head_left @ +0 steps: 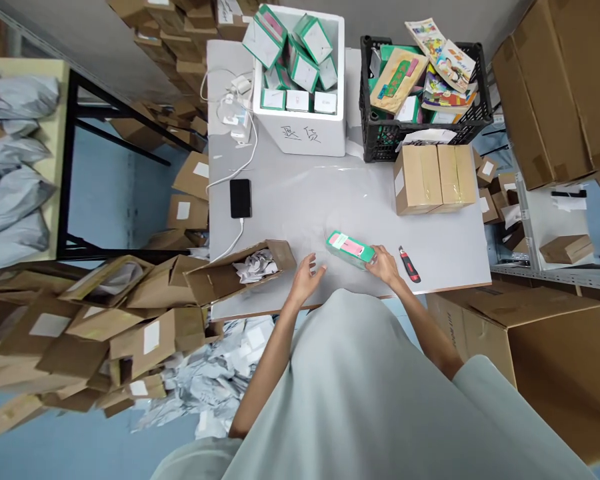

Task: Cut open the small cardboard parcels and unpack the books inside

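Observation:
A narrow green and pink box (351, 247) with a white label lies over the table just in front of me. My right hand (383, 265) grips its right end, thumb and fingers closed round it. My left hand (307, 277) hovers to the left of the box with its fingers apart and nothing in them. Beside that hand, an open cardboard box (220, 283) holds crumpled paper (256, 265). A red and black utility knife (409, 265) rests on the table to the right of my right hand.
On the grey table (310, 193) stand a white foam bin (305, 137) of green boxes, a black crate (380, 141) of booklets and boxes, and taped cartons (417, 180). A phone (241, 199) is plugged in at left. Cartons (150, 340) pile up on the floor.

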Demonstrator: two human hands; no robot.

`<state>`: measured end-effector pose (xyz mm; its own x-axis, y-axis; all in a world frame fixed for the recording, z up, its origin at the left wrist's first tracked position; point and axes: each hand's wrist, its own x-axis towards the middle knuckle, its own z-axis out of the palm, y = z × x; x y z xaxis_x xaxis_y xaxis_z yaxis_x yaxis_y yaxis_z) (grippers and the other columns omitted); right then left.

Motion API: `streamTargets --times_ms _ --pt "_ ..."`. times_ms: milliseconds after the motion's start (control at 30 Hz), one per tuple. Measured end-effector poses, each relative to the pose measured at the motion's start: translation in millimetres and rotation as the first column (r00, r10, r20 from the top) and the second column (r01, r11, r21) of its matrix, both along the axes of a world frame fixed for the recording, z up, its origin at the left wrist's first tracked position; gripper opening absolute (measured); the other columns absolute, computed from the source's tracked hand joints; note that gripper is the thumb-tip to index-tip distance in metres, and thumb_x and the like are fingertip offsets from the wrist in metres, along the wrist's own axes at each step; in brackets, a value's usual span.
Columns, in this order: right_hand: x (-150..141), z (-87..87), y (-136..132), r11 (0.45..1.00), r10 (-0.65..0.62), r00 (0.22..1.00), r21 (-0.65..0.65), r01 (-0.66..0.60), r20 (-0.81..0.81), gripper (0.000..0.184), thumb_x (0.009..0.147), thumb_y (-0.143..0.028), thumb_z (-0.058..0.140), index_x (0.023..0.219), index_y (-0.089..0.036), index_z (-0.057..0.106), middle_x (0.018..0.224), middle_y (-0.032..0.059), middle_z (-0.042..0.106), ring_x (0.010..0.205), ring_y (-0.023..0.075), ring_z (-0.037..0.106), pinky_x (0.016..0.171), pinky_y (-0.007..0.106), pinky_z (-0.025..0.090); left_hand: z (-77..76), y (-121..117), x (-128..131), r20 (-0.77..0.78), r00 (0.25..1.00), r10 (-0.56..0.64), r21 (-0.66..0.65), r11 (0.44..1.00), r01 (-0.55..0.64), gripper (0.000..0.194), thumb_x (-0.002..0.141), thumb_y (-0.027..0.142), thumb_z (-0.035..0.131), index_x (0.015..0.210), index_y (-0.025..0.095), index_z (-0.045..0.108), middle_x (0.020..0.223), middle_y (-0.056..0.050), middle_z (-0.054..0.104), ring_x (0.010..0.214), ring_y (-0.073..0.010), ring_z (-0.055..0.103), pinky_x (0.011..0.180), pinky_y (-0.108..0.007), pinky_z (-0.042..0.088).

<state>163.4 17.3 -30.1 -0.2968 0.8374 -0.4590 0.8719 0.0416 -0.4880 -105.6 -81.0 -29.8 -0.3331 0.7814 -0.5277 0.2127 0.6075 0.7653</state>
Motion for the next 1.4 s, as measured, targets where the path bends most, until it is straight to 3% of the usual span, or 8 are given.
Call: streamTargets --times_ms 167,333,533,767,967,1133,1200,1400 --pt "21.4 33.1 -25.3 0.993 0.045 0.965 -0.095 -0.071 -0.258 0.058 0.088 -0.024 0.083 0.145 -0.025 0.069 0.141 0.007 0.071 0.097 0.0196 0.078 0.099 0.037 0.062 -7.7 0.7 -16.1 0.283 0.954 0.096 -0.175 0.983 -0.047 0.083 0.102 0.065 0.064 0.171 0.025 0.042 0.168 -0.024 0.055 0.144 -0.0334 0.066 0.104 -0.046 0.064" --pt "31.5 65.7 -23.9 0.991 0.012 0.885 -0.112 -0.072 -0.465 0.066 0.087 -0.025 0.078 0.152 -0.029 0.067 0.151 0.0076 0.066 0.113 0.0212 0.074 0.096 0.038 0.067 10.7 -4.6 -35.4 0.559 0.828 -0.048 -0.055 0.994 0.095 0.088 0.082 0.066 0.088 0.157 0.027 0.061 0.153 -0.017 0.07 0.131 -0.0314 0.073 0.106 -0.045 0.064" --pt "4.0 75.3 -14.4 0.97 -0.231 0.765 -0.08 0.23 -0.601 0.043 0.095 -0.041 0.075 0.135 -0.024 0.077 0.145 0.011 0.072 0.124 0.023 0.075 0.11 0.042 0.064 31.6 -18.0 -41.8 0.553 0.811 -0.193 0.043 0.978 0.204 0.099 0.068 0.068 0.095 0.151 0.025 0.064 0.15 -0.018 0.071 0.127 -0.0353 0.073 0.104 -0.046 0.063" --pt "-42.0 80.2 -23.2 0.968 -0.191 0.673 -0.024 0.249 -0.715 0.049 0.099 -0.064 0.073 0.129 -0.026 0.082 0.14 0.0104 0.079 0.136 0.0286 0.071 0.125 0.048 0.053 38.7 -45.0 -32.7 0.563 0.774 -0.288 0.104 0.954 0.28 0.116 0.065 0.05 0.103 0.166 0.027 0.052 0.161 -0.014 0.063 0.147 -0.0381 0.061 0.118 -0.046 0.055" --pt "-65.4 63.7 -30.4 0.858 -0.462 0.496 -0.228 0.46 -0.736 0.094 0.081 -0.077 0.086 0.157 -0.028 0.063 0.167 0.0137 0.059 0.158 0.0338 0.052 0.133 0.052 0.042 37.2 -60.8 -38.3 0.865 0.496 -0.073 0.029 0.995 0.095 0.102 0.079 0.048 0.099 0.168 0.033 0.051 0.156 -0.013 0.069 0.133 -0.037 0.072 0.116 -0.054 0.057" --pt "-91.9 60.9 -58.3 0.794 -0.599 0.369 -0.466 0.391 -0.71 0.078 0.088 -0.075 0.079 0.153 -0.034 0.063 0.152 0.0063 0.071 0.138 0.0298 0.068 0.111 0.045 0.062 27.6 -73.9 -56.9 0.966 0.251 -0.054 0.028 0.994 0.104 0.072 0.09 0.046 0.09 0.154 0.024 0.065 0.144 -0.017 0.076 0.13 -0.0367 0.075 0.117 -0.058 0.056" --pt "-100.0 62.3 -69.5 0.77 -0.628 0.332 -0.499 0.398 -0.704 0.072 0.088 -0.071 0.081 0.147 -0.034 0.065 0.142 0.0053 0.075 0.125 0.0274 0.073 0.099 0.04 0.066 23.1 -78.6 -64.6 0.962 0.27 -0.047 0.016 0.993 0.117 0.068 0.089 0.046 0.091 0.15 0.025 0.068 0.144 -0.016 0.075 0.131 -0.0362 0.073 0.117 -0.057 0.056" --pt "-109.5 48.9 -91.0 0.688 -0.677 0.35 -0.388 0.614 -0.647 0.075 0.075 -0.069 0.093 0.132 -0.027 0.068 0.124 0.0075 0.078 0.112 0.0261 0.073 0.088 0.035 0.066 14.8 -80.8 -82.4 0.785 0.595 -0.172 0.052 0.975 0.215 0.08 0.081 0.043 0.098 0.153 0.031 0.064 0.148 -0.011 0.07 0.142 -0.0338 0.065 0.12 -0.054 0.054"
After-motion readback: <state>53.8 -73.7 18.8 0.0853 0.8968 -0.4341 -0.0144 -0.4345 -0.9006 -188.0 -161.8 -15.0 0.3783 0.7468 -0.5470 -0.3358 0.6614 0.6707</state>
